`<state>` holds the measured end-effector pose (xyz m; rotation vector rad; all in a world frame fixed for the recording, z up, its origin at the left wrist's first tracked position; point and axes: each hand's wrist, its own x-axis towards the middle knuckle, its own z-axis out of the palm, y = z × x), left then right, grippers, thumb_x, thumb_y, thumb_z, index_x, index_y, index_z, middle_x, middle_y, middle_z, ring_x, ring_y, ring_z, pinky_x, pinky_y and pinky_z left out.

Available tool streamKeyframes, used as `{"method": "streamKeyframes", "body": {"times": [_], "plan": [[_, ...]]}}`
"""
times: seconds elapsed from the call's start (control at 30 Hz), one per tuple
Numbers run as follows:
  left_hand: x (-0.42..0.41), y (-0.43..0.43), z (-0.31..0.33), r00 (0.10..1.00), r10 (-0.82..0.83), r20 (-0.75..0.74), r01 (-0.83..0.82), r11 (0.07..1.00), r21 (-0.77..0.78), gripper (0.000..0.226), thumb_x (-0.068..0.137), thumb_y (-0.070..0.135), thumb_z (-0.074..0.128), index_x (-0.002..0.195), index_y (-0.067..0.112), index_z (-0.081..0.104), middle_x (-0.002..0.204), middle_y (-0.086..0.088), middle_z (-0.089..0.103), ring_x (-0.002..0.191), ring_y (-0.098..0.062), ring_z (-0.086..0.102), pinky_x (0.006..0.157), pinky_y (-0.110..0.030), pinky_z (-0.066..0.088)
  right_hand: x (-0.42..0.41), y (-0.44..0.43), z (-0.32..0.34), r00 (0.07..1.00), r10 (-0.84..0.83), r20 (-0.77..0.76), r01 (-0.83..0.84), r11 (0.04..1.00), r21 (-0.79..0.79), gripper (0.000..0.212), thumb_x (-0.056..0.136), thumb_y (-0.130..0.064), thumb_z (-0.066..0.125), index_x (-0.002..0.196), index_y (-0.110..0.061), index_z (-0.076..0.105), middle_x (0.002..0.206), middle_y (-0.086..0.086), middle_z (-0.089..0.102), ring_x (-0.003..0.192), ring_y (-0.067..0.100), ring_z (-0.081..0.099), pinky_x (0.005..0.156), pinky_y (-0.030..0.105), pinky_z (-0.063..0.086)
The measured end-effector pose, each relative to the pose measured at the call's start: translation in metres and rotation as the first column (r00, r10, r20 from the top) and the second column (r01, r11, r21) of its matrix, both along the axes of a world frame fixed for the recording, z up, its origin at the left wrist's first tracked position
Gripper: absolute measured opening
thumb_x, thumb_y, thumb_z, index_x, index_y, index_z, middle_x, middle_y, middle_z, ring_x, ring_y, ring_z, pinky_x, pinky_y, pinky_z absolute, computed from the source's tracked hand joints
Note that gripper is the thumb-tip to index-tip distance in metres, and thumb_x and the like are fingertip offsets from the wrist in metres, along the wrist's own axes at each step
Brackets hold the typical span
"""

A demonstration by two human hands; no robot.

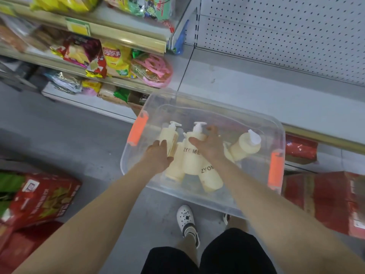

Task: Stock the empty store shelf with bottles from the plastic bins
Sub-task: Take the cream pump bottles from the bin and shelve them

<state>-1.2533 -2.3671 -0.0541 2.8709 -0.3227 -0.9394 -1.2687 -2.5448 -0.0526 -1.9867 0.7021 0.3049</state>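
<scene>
A clear plastic bin (199, 202) with orange handles sits on the floor below the empty white shelf (266, 95). Several cream pump bottles lie inside it. My left hand (158, 157) closes around the left bottle (167, 135). My right hand (209, 145) wraps the neck of the middle bottle (192, 157) printed ZYOME. Another bottle (245, 145) lies on its side at the bin's right end, and one more bottle (210, 178) lies under my right forearm.
Snack shelves full of bags (110, 60) stand at the left. Red cartons (39, 196) sit on the floor at left, and another red carton (325, 196) at right. My white shoe (186, 220) is just before the bin. A pegboard back wall (286, 30) rises behind the empty shelf.
</scene>
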Motion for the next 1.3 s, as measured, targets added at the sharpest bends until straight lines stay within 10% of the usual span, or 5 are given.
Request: {"method": "streamKeyframes", "body": {"times": [0.17, 0.47, 0.67, 1.1, 1.3], "plan": [[-0.002, -0.002, -0.019, 0.997, -0.033, -0.072, 0.036, 0.999, 0.038, 0.068, 0.096, 0.035, 0.051, 0.148, 0.006, 0.018, 0.154, -0.022, 0.013, 0.131, -0.036, 0.041, 0.105, -0.033, 0.032, -0.013, 0.037, -0.028, 0.975, 0.194, -0.112, -0.216, 0.946, -0.243, 0.083, 0.073, -0.05, 0.072, 0.136, -0.021, 0.027, 0.117, 0.008, 0.06, 0.102, 0.029, 0.062, 0.075, 0.034, 0.047], [0.021, -0.017, -0.026, 0.999, 0.046, -0.006, -0.045, 0.994, 0.097, 0.071, 0.099, 0.032, 0.046, 0.148, -0.003, 0.007, 0.139, -0.021, 0.037, 0.125, -0.035, 0.045, 0.1, -0.037, 0.036, -0.03, -0.01, 0.004, 0.986, 0.158, 0.06, -0.148, 0.978, -0.145, 0.086, 0.069, -0.041, 0.077, 0.137, -0.027, 0.025, 0.117, 0.003, 0.062, 0.1, 0.025, 0.061, 0.078, 0.032, 0.047], [0.037, -0.045, -0.038, 0.991, 0.028, 0.133, -0.064, 0.959, 0.277, 0.066, 0.095, 0.047, 0.047, 0.136, -0.003, 0.036, 0.13, -0.016, 0.046, 0.118, -0.029, 0.045, 0.097, -0.034, 0.034, -0.048, -0.05, 0.013, 0.978, 0.147, 0.145, -0.121, 0.978, -0.172, 0.087, 0.07, -0.034, 0.082, 0.139, -0.02, 0.03, 0.126, -0.001, 0.053, 0.112, 0.02, 0.053, 0.088, 0.03, 0.041], [0.038, -0.031, -0.052, 0.968, 0.249, 0.017, -0.249, 0.968, 0.015, 0.082, 0.091, 0.03, 0.061, 0.142, -0.007, 0.009, 0.134, -0.02, 0.05, 0.124, -0.036, 0.048, 0.1, -0.037, 0.034, -0.058, -0.04, -0.018, 0.928, 0.292, -0.23, -0.372, 0.715, -0.592, 0.089, 0.068, -0.074, 0.065, 0.125, -0.01, 0.042, 0.12, 0.008, 0.048, 0.107, 0.027, 0.047, 0.085, 0.034, 0.039], [0.04, -0.037, -0.049, 0.924, 0.373, -0.079, -0.375, 0.927, -0.004, 0.075, 0.085, 0.026, 0.067, 0.137, -0.003, 0.021, 0.136, -0.02, 0.039, 0.126, -0.036, 0.042, 0.098, -0.038, 0.036, -0.046, -0.043, -0.018, 0.932, 0.266, -0.247, -0.356, 0.8, -0.483, 0.085, 0.068, -0.063, 0.074, 0.125, -0.009, 0.04, 0.12, 0.007, 0.05, 0.108, 0.027, 0.049, 0.081, 0.033, 0.037]]}}
